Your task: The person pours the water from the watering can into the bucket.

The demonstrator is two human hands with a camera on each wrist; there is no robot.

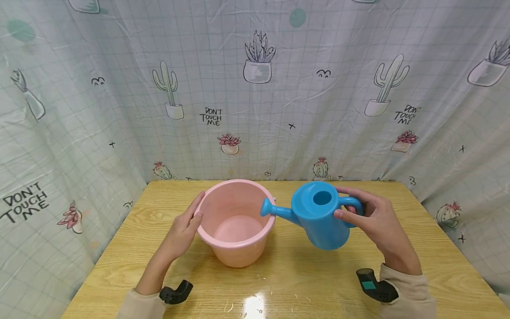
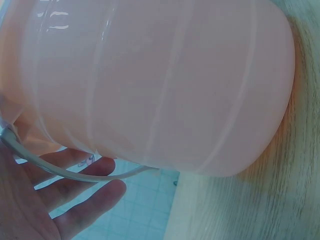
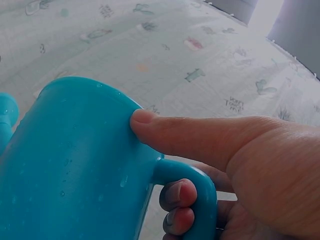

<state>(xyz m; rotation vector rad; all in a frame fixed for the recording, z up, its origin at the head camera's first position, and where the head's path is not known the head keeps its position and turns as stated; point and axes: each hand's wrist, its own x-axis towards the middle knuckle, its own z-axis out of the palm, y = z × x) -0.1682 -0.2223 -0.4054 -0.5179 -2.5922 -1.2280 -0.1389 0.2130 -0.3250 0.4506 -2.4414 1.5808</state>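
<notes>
Head view shows a blue watering can (image 1: 318, 215) lifted clear of the counter (image 1: 287, 274), tilted left so that its spout (image 1: 272, 209) reaches over the right rim of a pink bucket (image 1: 236, 221). It is smooth plastic with a round fill hole on top, and the right wrist view shows small droplets beading on its wall (image 3: 70, 170). The right hand (image 1: 376, 221) holds it by the looped handle (image 1: 352, 204): fingers curl through the loop and the thumb (image 3: 185, 132) presses against the can's upper edge, a closed grip on the can.

The bucket stands near the middle of the counter, a little left of the can, and looks empty inside. The left hand (image 1: 184, 228) lies against its left wall with fingers fairly straight, steadying rather than clasping; the left wrist view shows the fingers (image 2: 85, 192) behind a thin wire bail (image 2: 75, 172) hanging down the pale pink side.

As I judge it, the spout only just clears the rim, so a stronger tilt or a small drift right could send water onto the counter. The wet plastic could also let the can twist in the hand. A knock from the spout might shift the light bucket.

A cactus-print curtain (image 1: 255, 88) closes off the far side and both flanks.
</notes>
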